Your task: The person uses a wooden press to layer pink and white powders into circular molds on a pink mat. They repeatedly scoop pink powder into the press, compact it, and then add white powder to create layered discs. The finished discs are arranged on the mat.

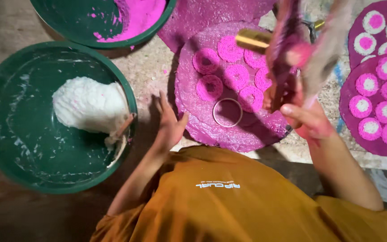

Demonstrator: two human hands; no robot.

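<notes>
1. Two hands show in our one head view. Our left hand (170,125) lies flat at the edge of the pink round mat (193,121), its fingers (163,102) released and spread, holding nothing.
2. Our right hand (307,118) is raised over the mat's right side, its fingers (292,112) clenched on a pink-stained tool (292,54) with a brass-coloured tube (252,40); motion blurs the tool.
3. A metal ring (227,112) lies on the mat, just beside six pink lacy rings (236,76).
4. On the left of the counter (151,67), a green basin (5,148) holds white dough (88,105); a second basin (68,27) holds pink powder (142,15).
5. Far right, purple mats (348,96) carry pink-and-white discs (375,105).
</notes>
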